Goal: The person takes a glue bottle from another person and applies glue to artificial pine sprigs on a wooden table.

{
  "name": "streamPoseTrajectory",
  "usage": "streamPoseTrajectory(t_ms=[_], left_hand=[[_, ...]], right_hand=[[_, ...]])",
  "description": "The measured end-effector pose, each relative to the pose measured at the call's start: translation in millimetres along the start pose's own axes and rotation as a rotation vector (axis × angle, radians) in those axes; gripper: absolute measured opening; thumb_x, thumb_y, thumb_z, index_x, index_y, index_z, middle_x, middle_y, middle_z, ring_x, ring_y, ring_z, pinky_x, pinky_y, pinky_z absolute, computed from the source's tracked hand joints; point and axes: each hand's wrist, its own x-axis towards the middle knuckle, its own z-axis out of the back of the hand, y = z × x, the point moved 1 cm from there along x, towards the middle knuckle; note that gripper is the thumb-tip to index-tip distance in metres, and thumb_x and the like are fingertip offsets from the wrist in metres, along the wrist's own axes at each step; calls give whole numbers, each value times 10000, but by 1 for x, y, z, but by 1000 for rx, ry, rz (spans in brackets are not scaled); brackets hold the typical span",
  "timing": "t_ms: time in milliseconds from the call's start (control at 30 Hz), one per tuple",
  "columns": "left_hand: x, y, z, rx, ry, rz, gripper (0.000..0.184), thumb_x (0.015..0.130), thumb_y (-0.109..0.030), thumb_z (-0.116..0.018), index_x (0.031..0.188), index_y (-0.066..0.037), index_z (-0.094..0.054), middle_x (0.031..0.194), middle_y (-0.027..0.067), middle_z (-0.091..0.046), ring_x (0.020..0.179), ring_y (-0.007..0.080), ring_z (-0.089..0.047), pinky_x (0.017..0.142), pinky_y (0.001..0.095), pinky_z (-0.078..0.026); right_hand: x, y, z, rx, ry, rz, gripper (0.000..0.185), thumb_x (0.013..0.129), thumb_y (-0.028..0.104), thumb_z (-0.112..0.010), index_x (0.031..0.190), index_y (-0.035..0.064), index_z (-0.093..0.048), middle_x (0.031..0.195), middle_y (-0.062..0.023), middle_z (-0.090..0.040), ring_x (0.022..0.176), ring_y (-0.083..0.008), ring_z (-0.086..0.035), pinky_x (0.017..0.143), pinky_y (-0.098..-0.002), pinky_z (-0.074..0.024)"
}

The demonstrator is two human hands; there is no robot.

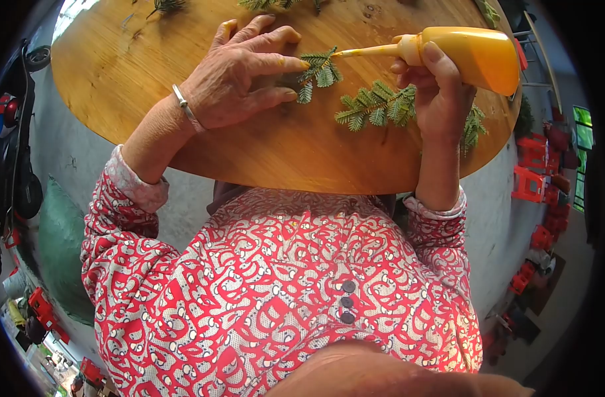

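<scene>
My left hand (pixel 239 73), a bangle at its wrist, is spread over the round wooden table (pixel 263 159). Its index fingertip touches or nearly touches the left side of a small green sprig (pixel 321 71); nothing is held. Tilted on its side, a squeeze bottle of orange-yellow liquid (pixel 471 56) is wrapped by the fingers of my right hand (pixel 441 92) near its neck. The bottle's long thin nozzle points left, its tip at the sprig's upper right. A larger green sprig (pixel 378 106) lies below the nozzle, partly behind my right hand.
More greenery (pixel 276 4) and a dark sprig (pixel 165 6) lie at the table's far side. Red stools (pixel 529 184) stand beyond the table on the right. On the floor at left is a large green sack (pixel 64 245).
</scene>
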Motion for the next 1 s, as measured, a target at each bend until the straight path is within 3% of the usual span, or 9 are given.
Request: streamPoseTrajectory(t_ms=[100, 300, 467, 600, 700, 767, 933, 1000], left_hand=[[1, -1, 1, -1, 13, 6, 437, 780, -239, -726, 1204, -203, -623, 1385, 85, -476, 1355, 346, -311, 1073, 475, -195], [1, -3, -3, -2, -4, 24, 437, 777, -220, -728, 1201, -190, -623, 1387, 91, -475, 1352, 351, -315, 1070, 475, -209], [19, -29, -11, 75, 110, -12, 387, 805, -232, -697, 1173, -158, -601, 1283, 78, -496, 1319, 321, -351, 1059, 504, -229], [43, -52, -18, -161, 114, -112, 393, 813, -215, -691, 1185, -130, -599, 1259, 95, -516, 1288, 293, -391, 1021, 485, -271], [46, -47, 0, -194, -9, -131, 371, 805, -178, -696, 1160, -102, -619, 1214, 106, -566, 1225, 278, -470, 996, 434, -312], [45, -14, 6, -177, -280, -173, 338, 802, -154, -696, 1122, -60, -638, 1209, 135, -599, 1170, 304, -530, 1012, 404, -342], [33, 64, 11, 514, -338, 230, 377, 832, -306, -657, 1146, -97, -642, 1197, 155, -615, 1130, 286, -568, 1037, 433, -310], [28, 73, 6, 405, -266, 312, 401, 826, -350, -652, 1146, -108, -644, 1155, 128, -640, 1094, 263, -585, 1024, 440, -314]], right_hand=[[1, 0, -4, 57, -52, -8, 214, 784, 100, -680, 914, -56, -614, 775, -130, -662, 580, -190, -658, 450, -239, -511], [3, 3, 2, 73, -135, 11, 200, 784, 92, -677, 899, -57, -611, 776, -127, -662, 578, -193, -658, 445, -244, -503], [5, 5, 12, 140, -212, 103, 219, 794, 93, -660, 931, -58, -580, 789, -135, -659, 577, -210, -658, 447, -258, -506], [6, 9, 15, 172, -279, 157, 227, 792, 88, -660, 941, -59, -571, 780, -137, -653, 571, -223, -656, 433, -261, -501], [7, 10, 15, 202, -318, 172, 218, 785, 77, -665, 933, -57, -575, 771, -134, -651, 563, -223, -654, 424, -257, -497], [11, 2, 11, 211, -322, 174, 206, 781, 69, -668, 920, -55, -580, 765, -131, -650, 556, -217, -652, 419, -253, -494], [8, -1, 4, 180, -267, 145, 168, 784, 69, -662, 891, -46, -603, 754, -114, -656, 567, -199, -662, 423, -236, -498], [8, -2, 4, 168, -253, 138, 170, 785, 74, -662, 894, -45, -608, 756, -111, -659, 579, -198, -668, 429, -234, -501]])
